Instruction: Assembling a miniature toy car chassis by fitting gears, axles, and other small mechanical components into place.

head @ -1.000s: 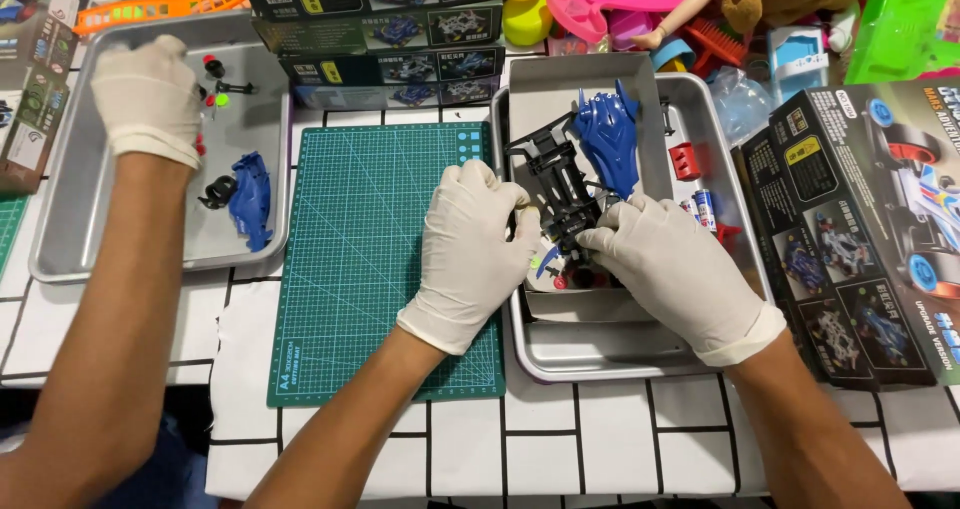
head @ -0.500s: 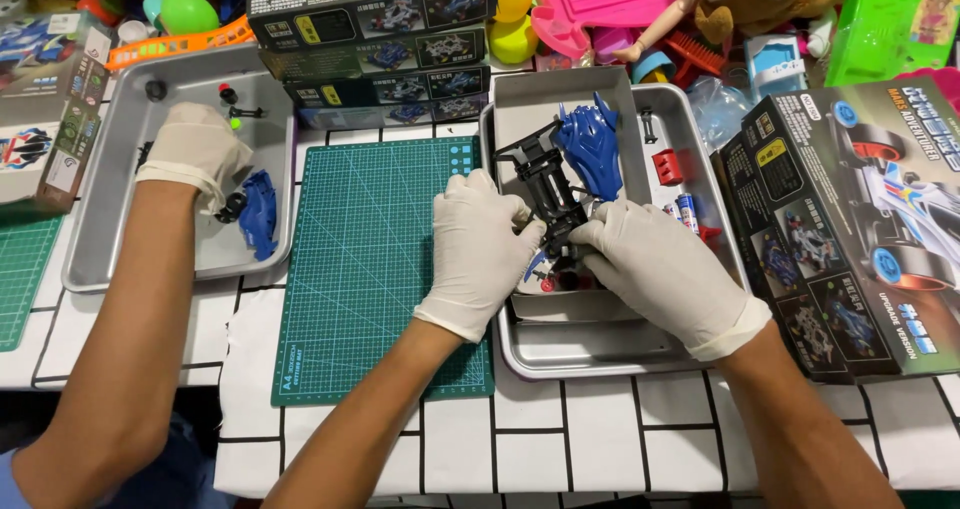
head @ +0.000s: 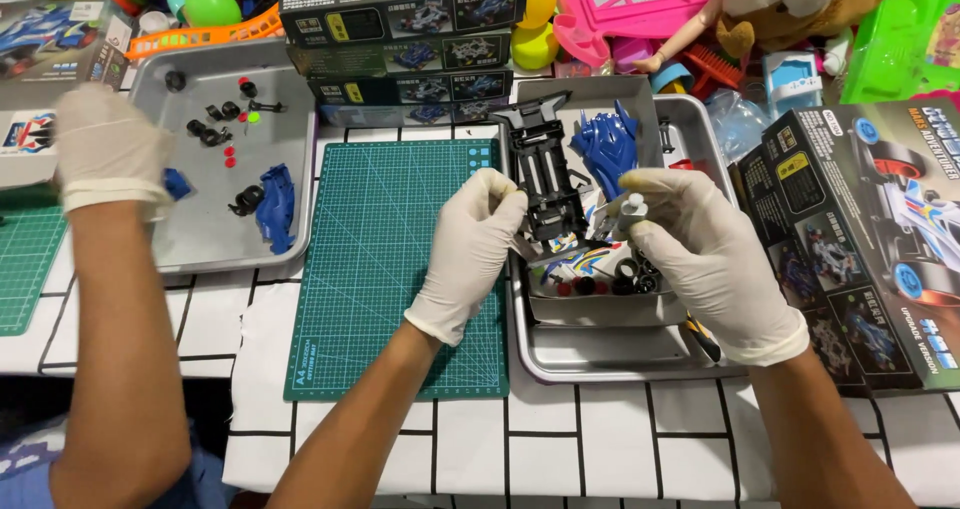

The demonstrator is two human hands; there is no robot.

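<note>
Both hands have lifted slightly above the right tray [head: 600,364] — left hand [head: 470,249] pinches the black chassis [head: 545,174], right hand [head: 700,259] now grips a small grey motor [head: 630,212] beside it.

White tablecloth [head: 620,449] with a black grid covers the table. Green cutting mat [head: 400,269] lies at centre. Bright toys [head: 640,19] are heaped along the far edge; lighting is even.

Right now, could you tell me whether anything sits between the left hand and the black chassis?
Nothing visible does. The left hand already touches the black chassis at its near end, above the tray; the right hand holds a small grey part beside it.
</note>
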